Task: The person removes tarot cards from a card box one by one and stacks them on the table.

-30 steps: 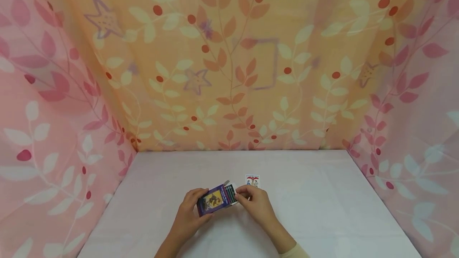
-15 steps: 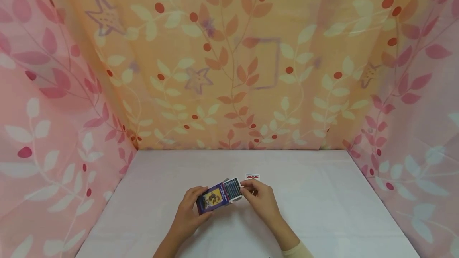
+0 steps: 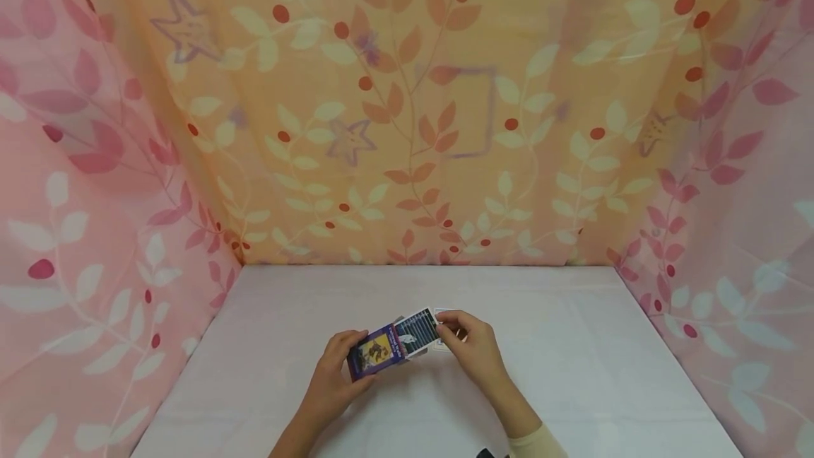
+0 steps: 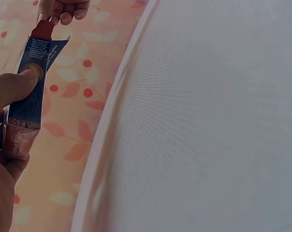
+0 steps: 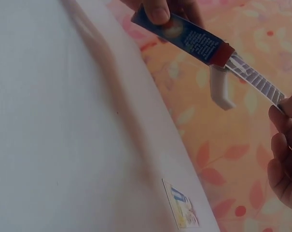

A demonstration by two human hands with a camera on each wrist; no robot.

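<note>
My left hand point(image 3: 337, 373) grips a purple card box point(image 3: 376, 353) with a yellow picture on its front, its open end turned to the right. Out of that end sticks a dark card point(image 3: 416, 331) with a white figure and a white border. The thumb and fingers of my right hand point(image 3: 473, 348) pinch the card's outer end. In the right wrist view the card point(image 5: 257, 77) lies partly inside the box point(image 5: 184, 38), and a white flap point(image 5: 221, 89) hangs below the opening. Behind the right fingers, another card point(image 3: 442, 313) lies on the table, mostly hidden.
A white cloth covers the table point(image 3: 305, 295). Floral curtains stand at the back point(image 3: 407, 126), left and right. The loose card point(image 5: 181, 205) lies face up near the cloth's edge in the right wrist view. A small black object point(image 3: 485, 453) shows at the bottom edge.
My right hand has moved right, drawing the dark card farther out of the box. The left hand and box have stayed nearly still. The loose card is now more covered by my right hand.
</note>
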